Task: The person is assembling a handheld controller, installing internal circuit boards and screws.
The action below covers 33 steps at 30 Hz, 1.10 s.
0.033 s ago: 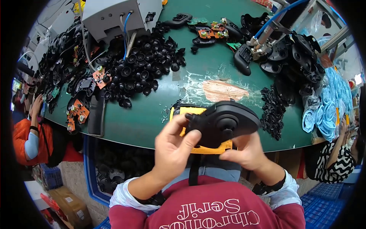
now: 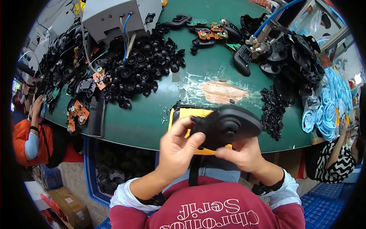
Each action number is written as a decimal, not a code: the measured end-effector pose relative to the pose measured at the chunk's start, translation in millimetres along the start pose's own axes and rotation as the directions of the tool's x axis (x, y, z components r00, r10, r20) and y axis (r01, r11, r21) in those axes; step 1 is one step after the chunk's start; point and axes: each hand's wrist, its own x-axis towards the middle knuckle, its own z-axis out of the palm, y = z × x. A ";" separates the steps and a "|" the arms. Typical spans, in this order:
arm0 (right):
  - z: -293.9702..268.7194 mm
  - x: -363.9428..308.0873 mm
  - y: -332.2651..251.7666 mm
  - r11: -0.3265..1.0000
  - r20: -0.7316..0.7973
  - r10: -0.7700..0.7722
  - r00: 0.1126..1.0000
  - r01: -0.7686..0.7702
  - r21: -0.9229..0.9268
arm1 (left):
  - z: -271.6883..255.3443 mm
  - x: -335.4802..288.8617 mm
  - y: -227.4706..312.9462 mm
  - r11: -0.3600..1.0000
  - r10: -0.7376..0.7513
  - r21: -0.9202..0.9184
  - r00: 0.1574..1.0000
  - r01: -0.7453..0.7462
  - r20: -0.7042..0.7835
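A black game controller (image 2: 245,121) with a round thumbstick is held up over the table's near edge, tilted and slightly blurred. My left hand (image 2: 178,147) is closed on its left end, thumb and forefinger pinching the edge near a small dark projection. My right hand (image 2: 244,153) grips it from below at the right, with most of its fingers hidden behind the shell. Beneath the controller lies a yellow textured pad (image 2: 187,113) with a black rim, largely covered by the controller and my hands.
Black thumbstick caps (image 2: 143,63) are heaped at left, before a grey machine (image 2: 114,19). Small black parts (image 2: 272,110) and controller shells (image 2: 301,57) lie right, near a metal press (image 2: 263,42) and blue cables (image 2: 329,103). A blue crate (image 2: 88,168) stands below left. Other people sit on both sides.
The controller has shifted slightly right and tipped, so its face shows more narrowly. My left hand has moved a little right with it; both hands keep their hold.
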 end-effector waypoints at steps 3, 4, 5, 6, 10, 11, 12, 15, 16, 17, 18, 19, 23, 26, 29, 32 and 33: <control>-10.1 13.7 -16.6 0.833 0.175 -0.010 0.985 0.105 -0.543 | -12.7 6.6 -5.8 0.897 0.223 0.371 0.971 -0.239 0.088; -8.7 19.6 -21.1 0.668 0.224 -0.068 0.972 0.211 -0.714 | -19.5 7.5 6.1 0.711 0.227 0.632 0.952 -0.307 0.206; -5.0 22.3 -24.9 0.438 0.303 -0.102 0.948 0.316 -0.841 | -12.8 10.2 17.1 0.581 0.326 0.696 0.904 -0.422 0.276; -0.5 22.7 -19.5 0.376 0.340 -0.065 0.938 0.339 -0.863 | -14.0 10.1 19.0 0.429 0.281 0.786 0.893 -0.444 0.351; -7.3 27.7 -11.0 0.560 0.312 -0.054 0.949 0.287 -0.777 | -33.9 12.9 28.0 0.390 0.189 0.849 0.934 -0.356 0.304; -14.4 27.2 -7.3 0.740 0.247 -0.062 0.967 0.211 -0.639 | -38.3 12.8 32.1 0.392 0.175 0.853 0.938 -0.346 0.300; -20.9 26.9 1.2 0.770 0.280 -0.136 0.950 0.279 -0.574 | -42.4 13.1 32.8 0.394 0.171 0.854 0.940 -0.340 0.295; -21.1 21.7 11.8 0.797 0.278 -0.177 0.944 0.303 -0.522 | -48.2 13.5 31.2 0.463 0.092 0.815 0.933 -0.349 0.347; -20.3 22.8 13.6 0.765 0.285 -0.218 0.933 0.345 -0.544 | -48.7 14.2 29.6 0.485 0.096 0.809 0.940 -0.332 0.328; -19.3 24.5 15.5 0.767 0.284 -0.215 0.934 0.341 -0.543 | -48.6 14.7 28.6 0.505 0.100 0.804 0.946 -0.315 0.307; -18.4 25.7 16.9 0.742 0.286 -0.240 0.928 0.365 -0.562 | -48.1 15.3 26.6 0.483 0.145 0.808 0.941 -0.338 0.307; -18.2 25.2 16.8 0.715 0.288 -0.266 0.920 0.388 -0.582 | -47.7 13.8 25.1 0.484 0.144 0.807 0.940 -0.339 0.308; -18.5 23.8 10.3 0.752 0.242 -0.218 0.945 0.321 -0.576 | -45.9 18.3 25.9 0.520 0.163 0.779 0.936 -0.350 0.312; -23.5 28.1 2.9 0.663 0.267 -0.330 0.906 0.423 -0.617 | -42.7 22.5 27.0 0.488 0.167 0.783 0.922 -0.386 0.350; -19.8 16.0 12.7 0.735 0.210 -0.267 0.941 0.339 -0.587 | -42.8 17.4 17.0 0.588 0.104 0.741 0.938 -0.326 0.330; -16.3 7.8 16.8 0.837 0.137 -0.188 0.973 0.232 -0.496 | -29.2 11.4 14.2 0.661 0.119 0.687 0.946 -0.301 0.300; -12.4 5.1 17.1 0.877 0.082 -0.157 0.984 0.177 -0.446 | -23.3 9.3 11.0 0.743 0.135 0.620 0.964 -0.253 0.231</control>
